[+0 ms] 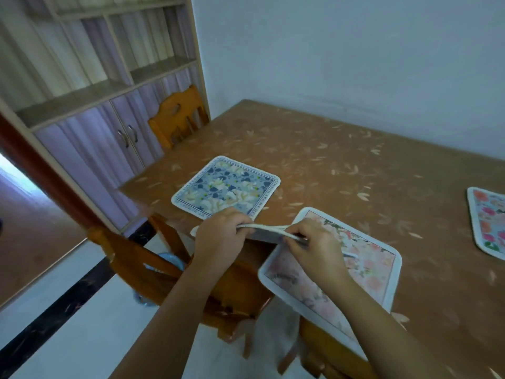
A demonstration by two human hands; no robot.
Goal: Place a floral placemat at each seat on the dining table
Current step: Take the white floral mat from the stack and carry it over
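Left hand point(218, 236) and right hand point(314, 242) each pinch one end of a sagging placemat point(266, 230) above the table point(355, 160) edge. If the right one brushes the pink placemat point(355, 272) below, that mat may slide off.

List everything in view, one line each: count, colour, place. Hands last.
table: one, brown with pale leaf print, against the wall.
blue placemat: one, blue and cream floral, flat at the table's left end.
pink placemat: one, pink floral with white border, flat at the near edge.
third placemat: one, pink flowers on pale blue, cut off by the picture's right edge.
held placemat: white edge seen side-on, between the hands; count unclear.
chairs: at least two, orange wood, one at the far left end, one below the hands.
cabinet: one, lilac doors, open shelves above, left.
hands: two; left hand and right hand each pinch the held placemat.
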